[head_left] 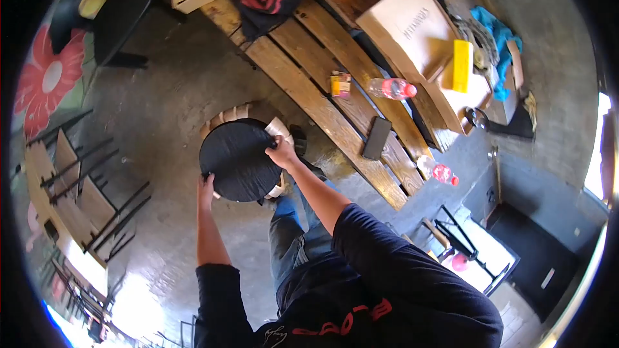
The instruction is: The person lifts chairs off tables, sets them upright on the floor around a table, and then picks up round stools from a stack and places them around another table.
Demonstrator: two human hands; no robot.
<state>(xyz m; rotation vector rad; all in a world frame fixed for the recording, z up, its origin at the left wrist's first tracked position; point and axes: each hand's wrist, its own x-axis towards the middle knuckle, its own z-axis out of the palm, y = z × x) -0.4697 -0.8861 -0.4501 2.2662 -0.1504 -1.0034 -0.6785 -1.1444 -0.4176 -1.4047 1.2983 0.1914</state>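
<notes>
A round black disc, like a stool seat or cushion with a creased cloth cover [237,158], is in front of my legs. Pale curved wooden parts [227,116] show around its rim, like a stool's frame; what lies under the disc is hidden. My left hand [206,188] grips the disc's near left edge, its thumb on top. On the opposite side my right hand [282,153] has its fingers curled at the right edge, close to a pale wooden piece [276,126].
A slatted wooden table [309,100] stands to the right, bearing a phone [377,138], bottles [391,88], a small box [340,84] and an open carton [412,22]. At left are a black chair [122,26] and upturned furniture with thin black legs [84,187].
</notes>
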